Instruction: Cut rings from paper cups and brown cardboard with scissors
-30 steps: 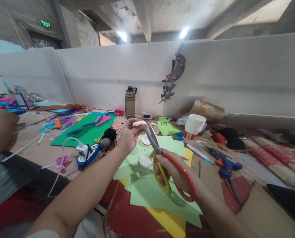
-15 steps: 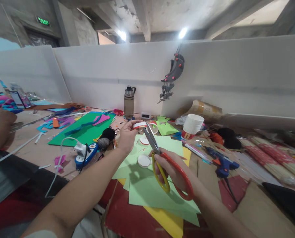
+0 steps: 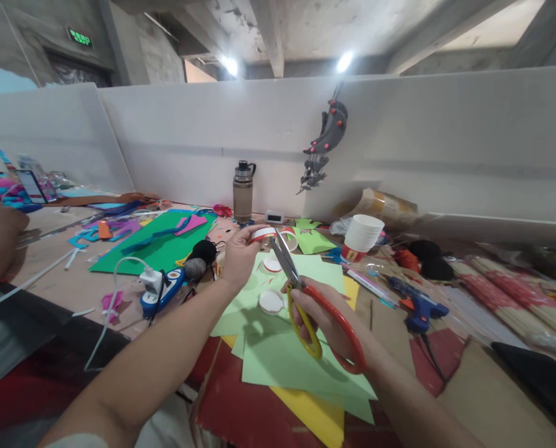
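Observation:
My left hand (image 3: 238, 256) pinches a white paper ring with a red edge (image 3: 264, 233), which looks like a strip cut from a paper cup. In my right hand (image 3: 327, 311) are scissors (image 3: 292, 264) with one red and one yellow handle, my fingers through the loops. Their blades are slightly parted, with the tips at the right side of the ring. Just behind the blades lies a second paper ring (image 3: 289, 239). Below, on light green paper sheets (image 3: 301, 367), rest a round white cup bottom (image 3: 271, 302) and another white round piece (image 3: 272, 264).
A stack of paper cups (image 3: 364, 233) and a blue glue gun (image 3: 420, 305) lie to the right. At left are a power strip (image 3: 165, 292) with a white cable, green sheet (image 3: 132, 252) and a co-worker's hand (image 3: 2, 224). A bottle (image 3: 243, 193) stands behind.
Very little differs. The scissors have turned slightly, with their handles and blades shifting a few pixels; the left hand still holds the ring in the same place.

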`<state>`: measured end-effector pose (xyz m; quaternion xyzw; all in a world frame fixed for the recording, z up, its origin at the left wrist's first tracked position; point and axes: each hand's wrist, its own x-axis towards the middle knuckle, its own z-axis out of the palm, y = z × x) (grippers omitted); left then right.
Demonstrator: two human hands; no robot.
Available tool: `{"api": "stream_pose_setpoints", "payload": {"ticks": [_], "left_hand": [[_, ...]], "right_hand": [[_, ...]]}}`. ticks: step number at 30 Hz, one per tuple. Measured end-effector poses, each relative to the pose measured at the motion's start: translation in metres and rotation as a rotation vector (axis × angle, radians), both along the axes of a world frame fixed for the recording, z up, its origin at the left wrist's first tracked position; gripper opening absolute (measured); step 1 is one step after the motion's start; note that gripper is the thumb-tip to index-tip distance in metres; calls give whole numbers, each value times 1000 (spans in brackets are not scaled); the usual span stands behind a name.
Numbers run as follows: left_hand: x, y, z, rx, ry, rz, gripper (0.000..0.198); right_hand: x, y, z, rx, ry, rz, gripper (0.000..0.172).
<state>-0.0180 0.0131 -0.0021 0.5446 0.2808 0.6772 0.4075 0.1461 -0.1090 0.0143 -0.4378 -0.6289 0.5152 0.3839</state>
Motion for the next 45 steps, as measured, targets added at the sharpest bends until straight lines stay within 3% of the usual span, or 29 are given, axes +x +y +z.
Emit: {"api": "stream_pose_setpoints", "payload": {"ticks": [6,10,14,17,21,25,28,45], "left_hand": [[1,-5,8,-225,-52,-179,32],[0,-7,11,-280,-67,-190,37],[-6,-5,14,-275,-34,-157,32],[-11,-2,16,-301,-12,-181,30],[-15,2,18,-321,24,-232,35],[-17,3,19,-301,46,-235,41],[-18,3,19,-293,50,-231,42],[-18,4,20,-279,54,-217,44]], "right_hand": [[6,5,-5,-42,81,27,29],[9,7,-2,-44,3,-25,30],[15,10,2,6,-214,-92,26],[22,15,3,151,-409,-186,23],[31,21,4,382,-727,-346,34],[34,22,4,434,-1058,-433,45],[33,21,4,461,-1177,-443,46],[30,19,5,504,-1217,-430,40]]}}
